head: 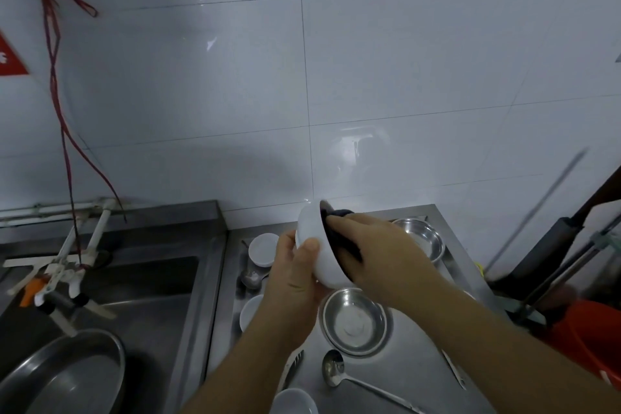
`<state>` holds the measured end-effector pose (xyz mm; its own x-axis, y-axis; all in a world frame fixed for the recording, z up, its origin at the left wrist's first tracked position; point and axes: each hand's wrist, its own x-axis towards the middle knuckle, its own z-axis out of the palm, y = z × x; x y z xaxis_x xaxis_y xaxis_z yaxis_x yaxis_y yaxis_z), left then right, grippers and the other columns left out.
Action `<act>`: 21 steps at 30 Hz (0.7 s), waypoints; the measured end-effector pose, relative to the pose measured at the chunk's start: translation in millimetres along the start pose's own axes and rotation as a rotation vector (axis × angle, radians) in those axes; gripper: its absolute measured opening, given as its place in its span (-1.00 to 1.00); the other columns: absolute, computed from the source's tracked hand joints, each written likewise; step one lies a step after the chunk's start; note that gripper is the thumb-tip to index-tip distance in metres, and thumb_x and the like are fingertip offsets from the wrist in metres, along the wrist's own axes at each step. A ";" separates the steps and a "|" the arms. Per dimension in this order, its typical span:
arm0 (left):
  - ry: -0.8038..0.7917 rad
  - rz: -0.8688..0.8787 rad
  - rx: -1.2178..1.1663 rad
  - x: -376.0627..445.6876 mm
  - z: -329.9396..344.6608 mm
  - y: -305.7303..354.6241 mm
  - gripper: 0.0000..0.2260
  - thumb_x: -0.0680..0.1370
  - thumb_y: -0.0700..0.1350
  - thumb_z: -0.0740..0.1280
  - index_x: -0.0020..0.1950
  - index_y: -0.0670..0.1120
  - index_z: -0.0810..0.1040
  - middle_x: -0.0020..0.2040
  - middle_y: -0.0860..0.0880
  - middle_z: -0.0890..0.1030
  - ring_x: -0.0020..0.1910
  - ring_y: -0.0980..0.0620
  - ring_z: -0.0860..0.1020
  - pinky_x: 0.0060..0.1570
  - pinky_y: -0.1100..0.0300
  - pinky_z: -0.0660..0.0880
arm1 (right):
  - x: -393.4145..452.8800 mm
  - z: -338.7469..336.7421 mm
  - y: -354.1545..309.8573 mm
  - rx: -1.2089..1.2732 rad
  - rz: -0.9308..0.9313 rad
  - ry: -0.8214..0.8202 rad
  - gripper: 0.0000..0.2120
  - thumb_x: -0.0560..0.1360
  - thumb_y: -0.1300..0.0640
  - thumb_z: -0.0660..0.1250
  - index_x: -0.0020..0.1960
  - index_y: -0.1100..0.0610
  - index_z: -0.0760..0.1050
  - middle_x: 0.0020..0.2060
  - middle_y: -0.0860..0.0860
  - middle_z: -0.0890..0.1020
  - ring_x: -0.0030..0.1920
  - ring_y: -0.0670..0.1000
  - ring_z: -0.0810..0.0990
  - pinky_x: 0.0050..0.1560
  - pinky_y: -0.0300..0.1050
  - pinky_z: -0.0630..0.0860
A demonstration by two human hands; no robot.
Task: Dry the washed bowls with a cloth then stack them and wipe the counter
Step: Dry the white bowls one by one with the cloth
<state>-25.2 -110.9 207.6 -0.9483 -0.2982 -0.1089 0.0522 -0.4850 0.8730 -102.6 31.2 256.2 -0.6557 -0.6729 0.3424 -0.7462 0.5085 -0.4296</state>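
My left hand (295, 276) grips a white bowl (319, 245) by its outside, held up on its side above the steel counter (413, 366). My right hand (379, 255) presses a dark cloth (346, 245) into the bowl's inside, fingers curled round the cloth. Below them sits a steel bowl (354, 321). A second steel bowl (421, 239) stands at the back right. More white bowls lie on the counter's left side: one at the back (263, 249), one partly hidden by my left arm (251, 312), one at the front edge (294, 402).
A steel ladle (336, 370) lies at the front of the counter, a spoon (250, 276) by the back white bowl. A sink (134, 286) with a tap (60, 276) and a large steel basin (64, 376) is to the left. An orange bucket (591, 339) and mop handles stand right.
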 end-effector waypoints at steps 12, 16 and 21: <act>-0.090 0.061 0.285 -6.6 -8.7 -0.6 -0.10 0.29 0.43 0.57 0.41 -0.05 0.38 0.14 0.00 0.68 0.08 -0.11 0.70 -0.07 0.06 0.66 | -18.1 -15.4 -10.1 1.423 0.731 -0.284 -0.83 0.43 0.17 0.40 -0.08 0.13 0.77 -0.15 0.15 0.72 -0.22 0.06 0.72 -0.21 -0.08 0.67; -0.105 0.071 0.299 -15.7 1.2 -3.1 -0.09 0.26 0.47 0.54 0.38 -0.05 0.36 0.11 0.07 0.70 0.09 -0.05 0.72 -0.09 0.08 0.67 | -20.6 0.4 -10.4 1.712 0.932 -0.038 -0.80 0.36 0.09 0.45 -0.28 0.21 0.76 -0.27 0.19 0.71 -0.32 0.15 0.74 -0.32 0.01 0.69; -0.072 0.123 0.380 -18.1 -0.6 -6.2 -0.31 0.30 0.20 0.53 0.34 0.04 0.38 0.16 0.09 0.66 0.14 0.01 0.68 -0.05 0.01 0.69 | -14.3 15.0 -15.1 1.664 0.906 0.108 -0.79 0.47 0.08 0.48 -0.27 0.16 0.76 -0.26 0.20 0.72 -0.32 0.18 0.73 -0.31 0.07 0.68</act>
<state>-8.1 -103.1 203.9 -0.9625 -0.2697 0.0292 0.0601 -0.1071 0.9924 -80.3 25.1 245.3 -0.7846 -0.4725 -0.4015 0.5893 -0.3668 -0.7199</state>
